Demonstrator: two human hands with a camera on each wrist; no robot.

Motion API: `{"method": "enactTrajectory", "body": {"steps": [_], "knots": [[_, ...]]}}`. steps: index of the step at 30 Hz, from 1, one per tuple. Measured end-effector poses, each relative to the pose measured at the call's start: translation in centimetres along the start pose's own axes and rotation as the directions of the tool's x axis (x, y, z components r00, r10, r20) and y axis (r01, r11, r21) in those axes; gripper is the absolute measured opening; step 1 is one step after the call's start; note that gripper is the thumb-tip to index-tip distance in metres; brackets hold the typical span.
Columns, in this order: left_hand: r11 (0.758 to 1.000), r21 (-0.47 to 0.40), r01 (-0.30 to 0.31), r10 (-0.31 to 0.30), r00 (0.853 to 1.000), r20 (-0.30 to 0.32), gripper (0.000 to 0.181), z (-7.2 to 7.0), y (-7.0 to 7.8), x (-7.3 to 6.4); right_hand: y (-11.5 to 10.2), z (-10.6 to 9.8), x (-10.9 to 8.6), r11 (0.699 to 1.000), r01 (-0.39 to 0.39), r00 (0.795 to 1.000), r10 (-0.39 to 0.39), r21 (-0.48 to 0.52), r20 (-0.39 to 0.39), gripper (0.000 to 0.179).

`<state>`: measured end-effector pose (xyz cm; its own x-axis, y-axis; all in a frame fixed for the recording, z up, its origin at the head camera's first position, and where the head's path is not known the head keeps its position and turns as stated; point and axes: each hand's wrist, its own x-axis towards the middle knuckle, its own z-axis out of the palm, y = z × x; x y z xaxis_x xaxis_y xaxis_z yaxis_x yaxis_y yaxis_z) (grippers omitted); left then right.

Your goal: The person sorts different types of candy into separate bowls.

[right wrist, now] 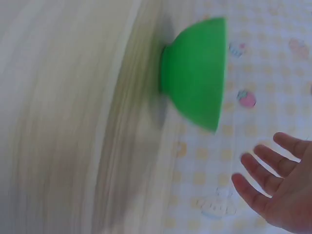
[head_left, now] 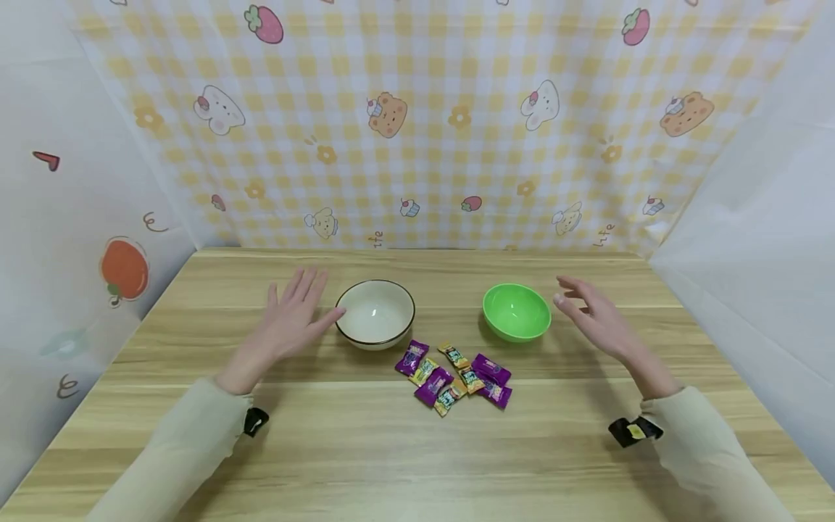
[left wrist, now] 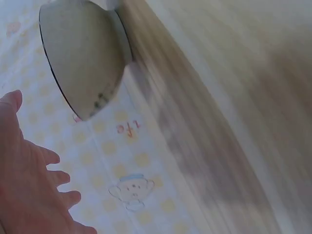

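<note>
My left hand [head_left: 291, 319] is spread wide beside a white bowl [head_left: 375, 312] with a dark rim, its thumb overlapping the bowl's left edge in the head view. In the left wrist view the thumb and the white bowl [left wrist: 80, 53] show a gap between them. A smaller green bowl [head_left: 517, 313] stands to the right, upright. Just to its right hovers my right hand [head_left: 596, 319], fingers loosely extended and holding nothing. The right wrist view shows the green bowl [right wrist: 195, 75] apart from those fingers [right wrist: 263, 173].
Several small wrapped candies, purple [head_left: 433, 386] and yellow [head_left: 450, 397], lie in a loose pile in front of and between the bowls. A checked cloth [head_left: 424, 159] hangs behind the wooden table [head_left: 404, 457]. White cloth sides [head_left: 750, 174] flank it.
</note>
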<state>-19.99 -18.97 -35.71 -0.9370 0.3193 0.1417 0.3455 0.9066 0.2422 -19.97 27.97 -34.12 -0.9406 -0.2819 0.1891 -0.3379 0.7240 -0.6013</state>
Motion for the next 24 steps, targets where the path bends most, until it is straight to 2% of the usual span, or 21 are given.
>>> {"method": "enactTrajectory", "body": {"steps": [3,6,9,11,14,17,24], "knots": [[1.0,-0.015,-0.016,0.016,1.0,0.013,0.081,0.2,0.8,0.4,-1.1,0.3,-0.2,0.996,-0.04,0.999,0.039,0.084,0.01,0.05],[0.999,-0.015,-0.03,0.03,0.999,0.023,0.082,0.6,1.4,0.7,-2.1,0.8,-0.5,0.979,-0.08,0.996,0.07,0.186,0.061,0.047],[0.999,-0.007,-0.037,0.037,0.999,0.034,0.084,1.1,1.8,0.9,-3.0,1.5,-0.9,0.942,-0.133,0.984,0.089,0.31,0.152,0.047],[0.999,0.002,-0.04,0.04,0.998,0.047,0.085,1.4,2.0,1.0,-3.3,2.0,-1.1,0.919,-0.18,0.97,0.105,0.352,0.222,0.047],[0.999,0.009,-0.042,0.041,0.997,0.064,0.087,1.8,2.2,1.1,-3.6,3.0,-1.5,0.909,-0.228,0.947,0.124,0.35,0.295,0.045],[0.999,0.007,-0.042,0.041,0.997,0.073,0.089,2.1,2.3,1.1,-3.7,3.9,-1.8,0.914,-0.24,0.933,0.124,0.328,0.339,0.043],[0.999,-0.006,-0.036,0.036,0.996,0.082,0.091,2.3,2.3,0.7,-3.3,5.6,-2.1,0.934,-0.205,0.936,0.1,0.291,0.337,0.039]]}}
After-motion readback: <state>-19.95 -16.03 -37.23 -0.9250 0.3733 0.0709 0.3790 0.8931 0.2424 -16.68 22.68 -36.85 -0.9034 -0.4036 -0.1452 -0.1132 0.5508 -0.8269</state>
